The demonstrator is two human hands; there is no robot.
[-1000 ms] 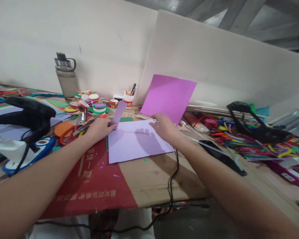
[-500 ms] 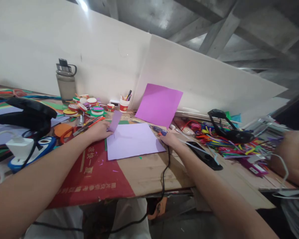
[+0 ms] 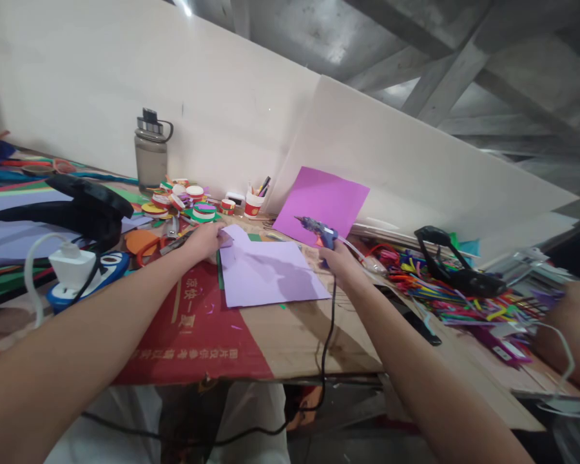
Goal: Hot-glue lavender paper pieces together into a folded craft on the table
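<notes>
My right hand point(image 3: 337, 256) is wrapped round the handle of a blue glue gun point(image 3: 323, 233), held above the table with its nozzle pointing left. A black cord hangs from it over the table's front edge. My left hand point(image 3: 207, 240) pinches a small strip of lilac paper point(image 3: 232, 234) over the upper left corner of a lilac sheet point(image 3: 275, 280). The sheet lies flat on red and brown cardboard point(image 3: 290, 341), with the shadow of my right hand across it. A bit of green paper shows under its left edge.
A purple sheet point(image 3: 294, 193) leans on the white panel behind. On the left are a water bottle point(image 3: 151, 158), paper rolls and a power strip point(image 3: 87, 283). Rightward lie a black phone point(image 3: 410, 316), colourful pipe cleaners point(image 3: 425, 283) and another person's arm point(image 3: 573, 332).
My right hand has raised the glue gun off the table beside the sheet. The paper strip in my left hand has tipped from upright to lower over the lilac sheet. The view has shifted slightly.
</notes>
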